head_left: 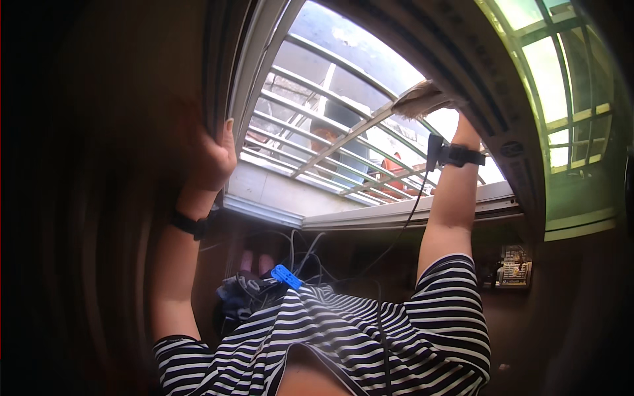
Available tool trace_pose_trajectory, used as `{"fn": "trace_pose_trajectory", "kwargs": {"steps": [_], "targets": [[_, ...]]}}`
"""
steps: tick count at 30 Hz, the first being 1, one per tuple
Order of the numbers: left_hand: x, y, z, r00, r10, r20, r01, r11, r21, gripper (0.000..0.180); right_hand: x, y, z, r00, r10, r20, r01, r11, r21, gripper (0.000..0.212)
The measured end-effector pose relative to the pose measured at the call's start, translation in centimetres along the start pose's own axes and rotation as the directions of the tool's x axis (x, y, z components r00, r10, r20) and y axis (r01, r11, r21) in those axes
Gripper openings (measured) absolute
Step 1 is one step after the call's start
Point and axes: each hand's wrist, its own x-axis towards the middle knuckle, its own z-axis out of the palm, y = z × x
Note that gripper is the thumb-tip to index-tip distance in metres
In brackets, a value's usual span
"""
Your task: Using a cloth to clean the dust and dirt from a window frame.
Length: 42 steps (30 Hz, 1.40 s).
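Left hand [210, 155] wraps its fingers around the grey metal window frame edge [232, 99] at 10 o'clock, probably for balance. Right hand [462, 125] at 1 o'clock looks closed on a pale bristly brush [419, 99], pressed along the upper frame.

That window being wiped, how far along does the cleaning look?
Done: I cannot tell which parts are clean; glare hides the window frame. In hand: the right hand presses a cloth against the frame's upper right side, while the left hand grips the left edge for support. Left: probably the lower sill and the left side, which the cloth is not touching.
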Motion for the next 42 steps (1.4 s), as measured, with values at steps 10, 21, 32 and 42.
{"fn": "trace_pose_trajectory", "kwargs": {"steps": [10,21,32,42], "targets": [[2.0,1.9,-1.6,0.998,-0.040,0.046,0.037,0.997,0.069,0.075,5.8,7.7,-1.1,0.998,-0.067,0.011,0.067,0.995,-0.080,0.025],[1.7,1.5,-2.0,0.993,-0.067,0.095,0.050,0.984,0.171,0.077,-3.5,-5.3,-4.8,0.989,-0.034,0.144,0.043,0.998,-0.056,0.026],[1.5,1.1,-1.3,0.997,-0.035,0.064,0.029,0.996,0.081,0.075,-4.1,-4.5,-4.7,0.955,-0.022,0.297,0.047,0.996,-0.076,0.027],[1.9,1.6,-2.2,0.980,-0.100,0.174,0.088,0.993,0.076,0.072,-8.3,-12.5,-4.9,0.915,-0.027,0.402,0.071,0.993,-0.093,0.028]]}}
